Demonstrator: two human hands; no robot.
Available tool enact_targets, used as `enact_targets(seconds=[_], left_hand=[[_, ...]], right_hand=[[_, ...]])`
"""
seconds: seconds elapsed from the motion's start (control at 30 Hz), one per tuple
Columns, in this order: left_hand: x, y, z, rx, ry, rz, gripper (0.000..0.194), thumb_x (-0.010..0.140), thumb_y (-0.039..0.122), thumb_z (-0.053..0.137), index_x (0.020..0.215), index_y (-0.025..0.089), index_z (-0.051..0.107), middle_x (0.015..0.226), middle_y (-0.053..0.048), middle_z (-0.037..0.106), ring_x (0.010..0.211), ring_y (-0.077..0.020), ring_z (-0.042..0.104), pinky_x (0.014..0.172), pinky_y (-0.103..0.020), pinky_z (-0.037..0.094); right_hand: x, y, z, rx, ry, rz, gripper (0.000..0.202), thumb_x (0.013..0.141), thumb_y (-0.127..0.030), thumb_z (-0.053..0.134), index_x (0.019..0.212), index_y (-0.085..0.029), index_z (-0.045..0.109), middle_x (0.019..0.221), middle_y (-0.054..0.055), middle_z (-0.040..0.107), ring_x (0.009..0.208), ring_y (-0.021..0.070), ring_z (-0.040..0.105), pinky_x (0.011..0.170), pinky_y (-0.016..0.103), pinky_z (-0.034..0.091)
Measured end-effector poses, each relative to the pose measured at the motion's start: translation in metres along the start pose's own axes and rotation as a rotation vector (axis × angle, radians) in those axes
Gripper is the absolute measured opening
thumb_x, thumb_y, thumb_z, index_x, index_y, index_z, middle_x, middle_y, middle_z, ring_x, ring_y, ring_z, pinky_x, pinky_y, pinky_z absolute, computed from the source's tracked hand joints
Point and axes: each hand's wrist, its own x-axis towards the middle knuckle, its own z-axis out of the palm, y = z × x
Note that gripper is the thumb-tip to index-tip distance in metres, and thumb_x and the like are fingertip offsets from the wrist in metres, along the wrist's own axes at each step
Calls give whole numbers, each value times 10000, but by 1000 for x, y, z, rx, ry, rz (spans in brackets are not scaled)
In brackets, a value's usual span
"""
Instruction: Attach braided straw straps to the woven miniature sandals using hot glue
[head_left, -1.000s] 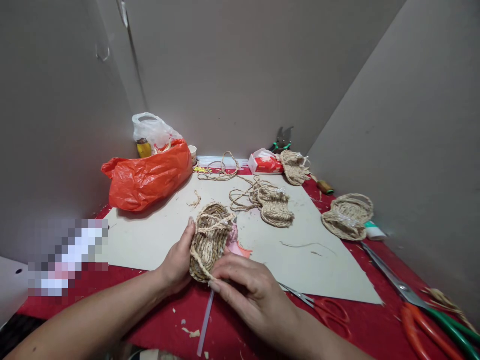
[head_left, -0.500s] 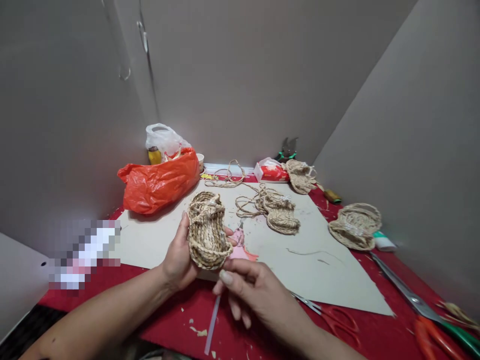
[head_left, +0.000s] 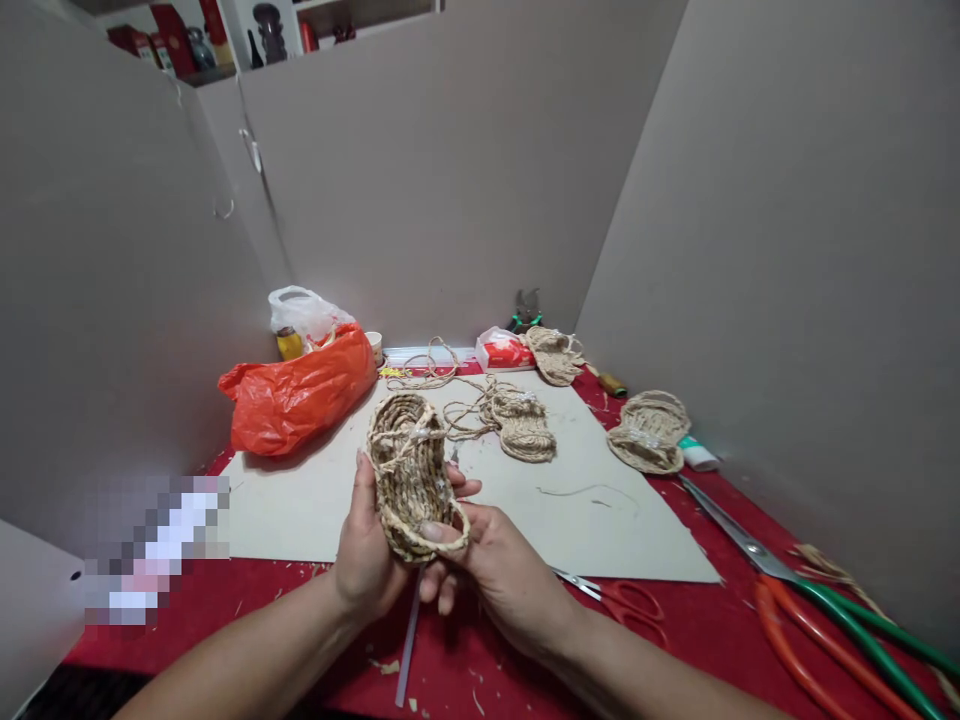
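A small woven straw sandal (head_left: 411, 485) is held upright over the front of the table, sole side away from me. My left hand (head_left: 371, 545) wraps round its left edge and back, with fingertips showing past the right edge. My right hand (head_left: 499, 570) grips the lower end, its thumb inside the heel loop (head_left: 459, 525) and its fingers behind. Below the hands a translucent glue stick (head_left: 407, 645) points toward me. Whatever it joins is hidden behind the sandal and hands.
A grey board (head_left: 600, 530) lies on the red cloth (head_left: 315, 630). More straw sandals (head_left: 523, 425) and cord (head_left: 442, 378) lie around it. Red-handled scissors (head_left: 630, 605) and large shears (head_left: 780, 570) are at right. An orange bag (head_left: 300, 395) stands back left, a tissue pack (head_left: 504, 350) at the back.
My right hand has moved up and closed on the sandal's heel end, thumb in the loop, which now stands out more. The view has tilted up and shifted right.
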Motion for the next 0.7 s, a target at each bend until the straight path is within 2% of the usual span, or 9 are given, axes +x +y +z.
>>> enact_targets(seconds=[0.07, 0.17, 0.27, 0.37, 0.47, 0.57, 0.63, 0.7], left_hand=[[0, 1, 3, -5, -11, 0, 818, 844, 718, 194, 1018, 68, 658, 1020, -211, 704, 722, -255, 699, 502, -316, 551], [0, 5, 7, -14, 2, -7, 812, 852, 705, 211, 986, 51, 673, 933, -207, 722, 822, -285, 697, 655, -370, 571], [2, 7, 9, -21, 22, -17, 778, 871, 675, 234, 924, 48, 691, 893, -194, 727, 868, -283, 690, 761, -368, 555], [5, 4, 6, 4, 25, -2, 751, 862, 673, 287, 922, 46, 697, 901, -190, 725, 831, -276, 694, 711, -344, 565], [7, -1, 0, 27, 9, -22, 765, 844, 695, 298, 997, 54, 686, 881, -183, 724, 692, -257, 698, 523, -315, 557], [7, -6, -4, 27, -6, -50, 795, 844, 706, 257, 1045, 59, 672, 848, -181, 724, 544, -230, 669, 363, -288, 489], [7, -5, -4, 17, 6, -29, 791, 855, 693, 250, 1006, 49, 683, 838, -181, 727, 519, -219, 659, 366, -289, 490], [6, -1, -2, 2, 44, -6, 761, 868, 669, 275, 938, 40, 697, 833, -179, 730, 590, -228, 682, 468, -304, 538]], right_hand=[[0, -2, -3, 11, -41, 17, 378, 701, -454, 745, 727, -98, 620, 562, 25, 633, 452, 108, 618, 406, 158, 473], [1, -4, -6, 49, -115, 54, 401, 670, -452, 772, 785, -90, 644, 606, 36, 651, 474, 116, 640, 399, 149, 478], [3, -3, -8, 58, -143, 59, 439, 685, -478, 756, 851, -84, 656, 706, 82, 693, 484, 116, 648, 390, 144, 474], [4, 1, -6, 34, -105, 1, 514, 732, -565, 678, 881, -73, 660, 758, 113, 708, 464, 107, 640, 400, 153, 485], [5, 6, -3, 15, -27, -69, 592, 752, -642, 599, 907, -73, 658, 704, 108, 702, 458, 118, 636, 378, 154, 467], [7, 11, 0, 8, 12, -102, 622, 754, -667, 571, 921, -74, 656, 654, 100, 692, 456, 129, 633, 354, 152, 442], [8, 12, -1, 0, -4, -94, 601, 763, -647, 579, 910, -70, 660, 630, 90, 685, 442, 122, 623, 375, 164, 464], [8, 8, -4, -21, -67, -52, 539, 772, -591, 612, 894, -69, 667, 623, 80, 681, 444, 112, 621, 413, 174, 490]])
